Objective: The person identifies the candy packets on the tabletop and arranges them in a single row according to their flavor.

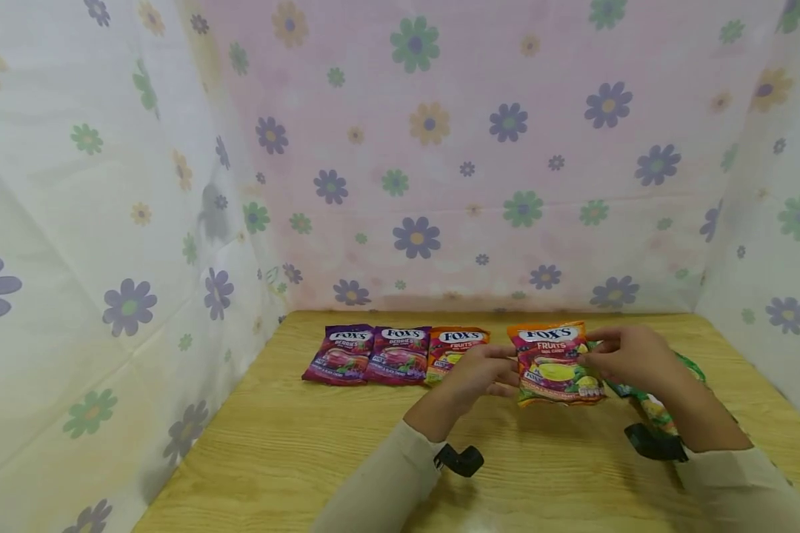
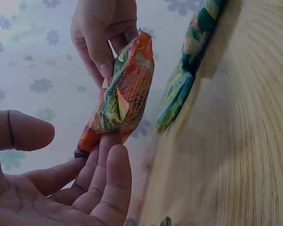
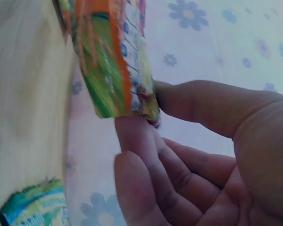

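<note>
Alongside, three packets (image 1: 398, 357), right hand (image 1: 633, 359) pinching raised packet (image 1: 555, 364), left hand (image 1: 476, 377) uncurled, forearm (image 1: 703, 416) half-hiding apparently green packets (image 1: 654, 411)

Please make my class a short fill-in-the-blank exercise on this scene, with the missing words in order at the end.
1. The right hand pinches a bag labelled FOX'S and, just below that, ____.
2. The row of bags to the left of the held one contains ____ bags.
3. The two leftmost bags are coloured ____.
4. The cloth behind the table is patterned with ____.

Missing words: fruits; three; purple; flowers.
</note>
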A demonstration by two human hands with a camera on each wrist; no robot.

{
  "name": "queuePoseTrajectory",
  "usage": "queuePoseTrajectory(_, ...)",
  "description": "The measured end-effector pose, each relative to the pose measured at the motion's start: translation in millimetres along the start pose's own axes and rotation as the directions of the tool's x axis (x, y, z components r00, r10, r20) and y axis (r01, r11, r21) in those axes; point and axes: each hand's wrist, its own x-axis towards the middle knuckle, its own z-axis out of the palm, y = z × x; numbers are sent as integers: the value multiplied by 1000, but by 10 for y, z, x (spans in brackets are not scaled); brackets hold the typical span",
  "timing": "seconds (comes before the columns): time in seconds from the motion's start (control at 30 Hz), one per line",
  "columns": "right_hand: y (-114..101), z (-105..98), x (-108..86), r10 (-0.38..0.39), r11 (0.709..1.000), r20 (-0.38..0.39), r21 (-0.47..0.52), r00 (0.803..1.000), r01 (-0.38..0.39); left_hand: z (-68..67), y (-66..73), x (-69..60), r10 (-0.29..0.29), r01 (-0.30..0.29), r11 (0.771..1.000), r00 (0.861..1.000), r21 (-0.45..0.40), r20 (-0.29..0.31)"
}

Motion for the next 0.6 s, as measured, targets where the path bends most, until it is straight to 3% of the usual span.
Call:
queuePoseTrajectory(0.27, 6, 202, 168, -37, 999, -140, 15, 989, 39, -115, -56, 61, 48, -45, 998, 995, 42, -87)
queuePoseTrajectory(0.4, 53, 350, 227, -24, 999, -210, 40, 977, 33, -153, -117, 101, 69, -68, 998, 992, 13, -101)
queuePoseTrajectory(0.6, 181, 565, 321, -30, 998, -299, 48, 954, 47, -184, -203, 174, 72, -76, 997, 982, -15, -172)
